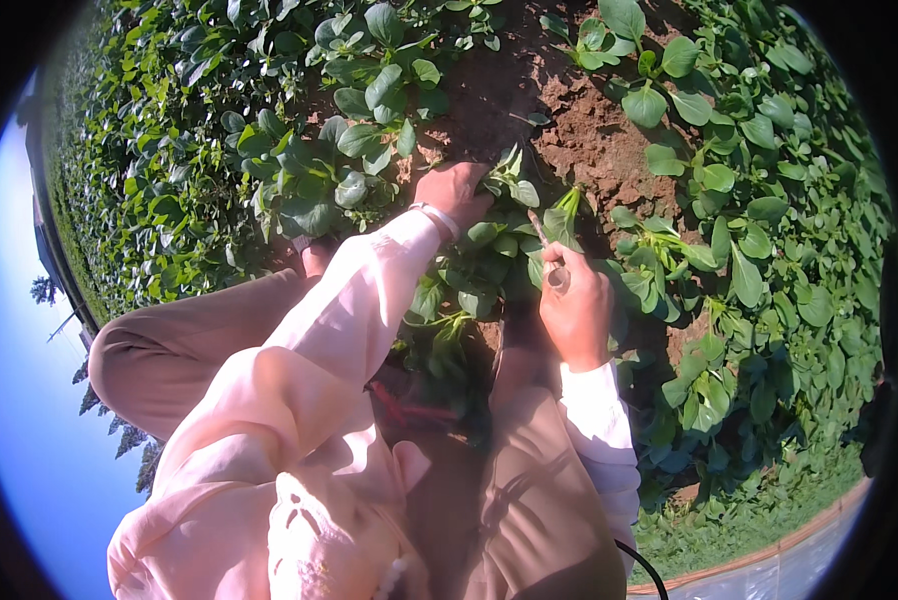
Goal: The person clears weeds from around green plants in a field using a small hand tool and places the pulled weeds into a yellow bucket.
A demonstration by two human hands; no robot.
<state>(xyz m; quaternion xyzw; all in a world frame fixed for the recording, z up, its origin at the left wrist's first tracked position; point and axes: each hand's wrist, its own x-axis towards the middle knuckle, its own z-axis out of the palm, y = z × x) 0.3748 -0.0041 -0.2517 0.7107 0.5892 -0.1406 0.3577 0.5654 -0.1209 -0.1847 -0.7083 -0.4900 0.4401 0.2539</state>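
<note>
Left hand (pixel 454 192): fingers curled down into a leafy plant (pixel 504 185), gripping its leaves at the edge of the bare soil (pixel 579 140). Right hand (pixel 576 312): fingers closed in a fist around a thin tool (pixel 547 250), tip angled up toward a small shoot (pixel 564 215). The plant sits between both hands, low to the ground. Leaves appear soft, light and easily torn; take hold low, near the stem base. Both forearms extend forward in pale sleeves (pixel 369 290); the left reaches farther.

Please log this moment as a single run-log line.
left hand: gripping leafy plant | right hand: holding small knife | ground: bare red-brown soil
</note>
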